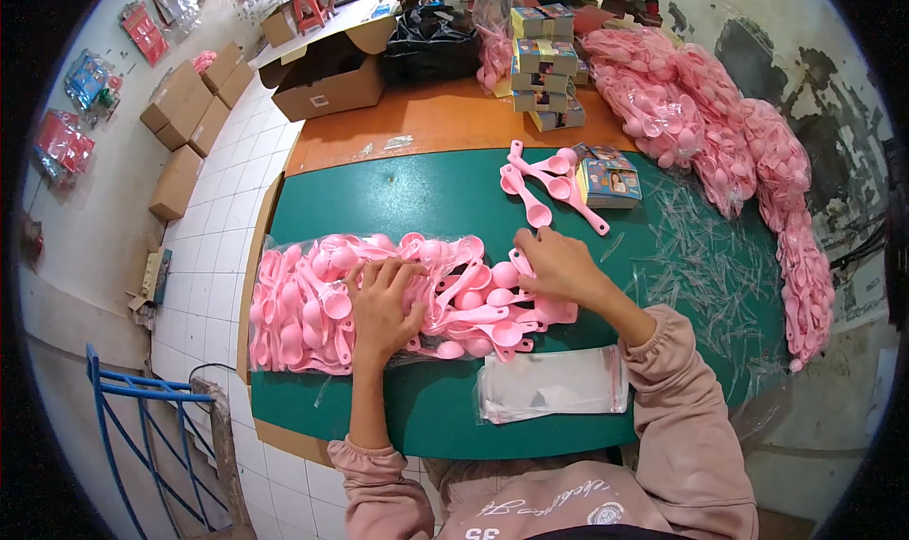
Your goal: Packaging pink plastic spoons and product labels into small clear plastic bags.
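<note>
A large clear plastic bag [284,336] lies on its side, full of pink measuring spoons [312,313] that spill out toward the right. My left hand [383,308] rests on top of the bag with its fingers spread. At the right end of the pile, the bent fingers of my right hand [559,270] close on a pink measuring spoon [521,263], partly hidden under them. Just beyond that hand, several loose pink spoons [536,215] lie beside a small stack of printed cards [609,178]. Nearer to me is a pile of clear plastic sleeves [554,386].
Thin clear plastic strips [705,265] litter the right of the green table [398,194]. Bulging bags of pink spoons [701,114] line its right edge. Bundled card stacks [544,71], an open carton [331,85] and a black bag [431,43] stand at the back.
</note>
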Demonstrator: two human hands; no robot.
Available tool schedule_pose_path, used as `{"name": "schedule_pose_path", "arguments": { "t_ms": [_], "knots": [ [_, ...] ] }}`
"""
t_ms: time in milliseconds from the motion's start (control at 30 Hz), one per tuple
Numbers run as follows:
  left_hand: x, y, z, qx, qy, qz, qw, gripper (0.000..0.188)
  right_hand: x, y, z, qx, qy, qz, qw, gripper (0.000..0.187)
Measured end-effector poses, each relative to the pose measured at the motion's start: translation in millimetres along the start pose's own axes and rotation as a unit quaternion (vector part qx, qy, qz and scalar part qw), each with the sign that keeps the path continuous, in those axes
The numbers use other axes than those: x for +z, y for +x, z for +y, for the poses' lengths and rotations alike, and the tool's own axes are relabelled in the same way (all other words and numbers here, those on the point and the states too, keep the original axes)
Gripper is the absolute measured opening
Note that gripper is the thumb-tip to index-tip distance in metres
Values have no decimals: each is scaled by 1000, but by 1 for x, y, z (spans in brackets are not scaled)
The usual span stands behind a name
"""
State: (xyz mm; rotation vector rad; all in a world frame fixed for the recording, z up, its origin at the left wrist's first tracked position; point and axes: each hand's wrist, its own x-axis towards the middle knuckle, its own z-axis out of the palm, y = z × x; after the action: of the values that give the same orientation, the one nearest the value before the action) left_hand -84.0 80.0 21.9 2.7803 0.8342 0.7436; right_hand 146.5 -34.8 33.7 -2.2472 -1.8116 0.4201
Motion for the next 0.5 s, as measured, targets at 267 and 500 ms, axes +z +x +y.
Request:
{"name": "schedule_pose_path", "arguments": {
  "t_ms": [267,500],
  "knots": [
    [-1,-1,0,0,-2,-4,1000,33,-44,41,42,-34,239,-34,970,36],
    [-2,0,1,4,0,0,1000,33,-56,56,37,0,345,-66,936,39]
  ]
}}
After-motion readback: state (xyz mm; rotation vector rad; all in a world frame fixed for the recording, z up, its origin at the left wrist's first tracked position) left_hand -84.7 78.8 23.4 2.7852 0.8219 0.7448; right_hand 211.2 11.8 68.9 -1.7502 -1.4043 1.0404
